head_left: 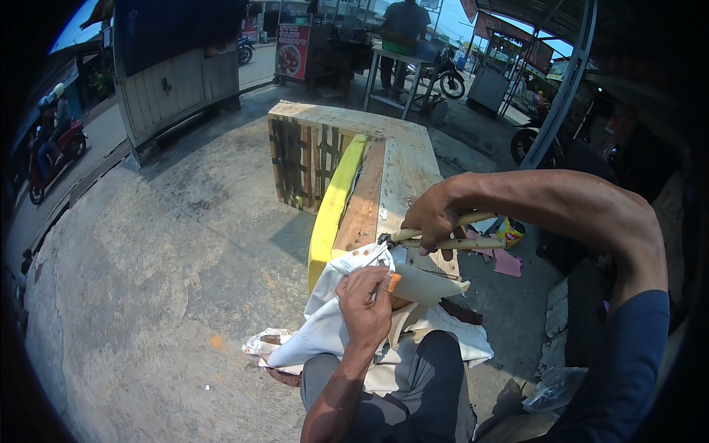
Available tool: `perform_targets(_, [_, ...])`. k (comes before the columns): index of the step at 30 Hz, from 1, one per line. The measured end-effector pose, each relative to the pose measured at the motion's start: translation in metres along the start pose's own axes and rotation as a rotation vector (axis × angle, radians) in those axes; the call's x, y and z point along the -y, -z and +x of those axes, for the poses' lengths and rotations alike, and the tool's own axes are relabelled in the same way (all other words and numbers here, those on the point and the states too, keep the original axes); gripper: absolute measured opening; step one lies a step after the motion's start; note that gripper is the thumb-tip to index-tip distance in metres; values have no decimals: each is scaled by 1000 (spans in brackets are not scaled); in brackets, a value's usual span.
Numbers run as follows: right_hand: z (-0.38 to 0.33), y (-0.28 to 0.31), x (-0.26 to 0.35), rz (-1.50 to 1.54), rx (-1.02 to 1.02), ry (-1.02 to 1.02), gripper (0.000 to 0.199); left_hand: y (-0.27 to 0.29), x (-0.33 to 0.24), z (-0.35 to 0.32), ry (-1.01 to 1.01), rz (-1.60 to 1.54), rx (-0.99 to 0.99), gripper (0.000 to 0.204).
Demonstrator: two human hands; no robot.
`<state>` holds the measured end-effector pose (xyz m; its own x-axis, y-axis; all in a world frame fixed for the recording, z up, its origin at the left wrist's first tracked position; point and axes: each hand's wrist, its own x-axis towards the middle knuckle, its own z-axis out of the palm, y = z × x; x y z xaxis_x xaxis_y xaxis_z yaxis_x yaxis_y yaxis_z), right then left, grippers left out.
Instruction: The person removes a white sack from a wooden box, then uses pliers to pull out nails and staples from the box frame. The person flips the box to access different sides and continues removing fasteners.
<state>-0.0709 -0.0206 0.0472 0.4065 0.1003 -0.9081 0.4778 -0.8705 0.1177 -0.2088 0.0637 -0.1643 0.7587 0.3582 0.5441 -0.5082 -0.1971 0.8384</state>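
Note:
My right hand (434, 214) is closed around the two pale handles of pincers (481, 243). Their dark jaws rest at the edge of a white cloth (323, 308), over the near end of a wooden furniture frame (408, 166). My left hand (363, 306) pinches a small orange piece (394, 282) against the cloth edge, just below the jaws; the piece's kind is unclear. A yellow foam strip (334, 203) runs along the frame's left side. The cloth hangs over the frame's near end and down by my knees. Whether the jaws grip anything is too small to see.
Pink scraps (507, 263) and a yellow can (511, 231) lie right of the frame. A clear plastic bag (555, 389) is at the lower right. Beyond stand a table (399, 55), a person (406, 29) and a metal post (563, 85). Two riders pass on a motorbike (68, 144) at left.

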Motion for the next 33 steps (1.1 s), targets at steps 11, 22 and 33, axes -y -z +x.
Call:
perform_targets(11, [2,-43,2,72,-303,85,38,43,47,30,539,-537,364,20])
perform_targets(22, [207,-213,67,1545,-1219,673,32,57,65,36,420,-850,439,35])
perform_targets(33, [41,-294,51,1095,-772,324,34,47,73,42,578,-598,-55,76])
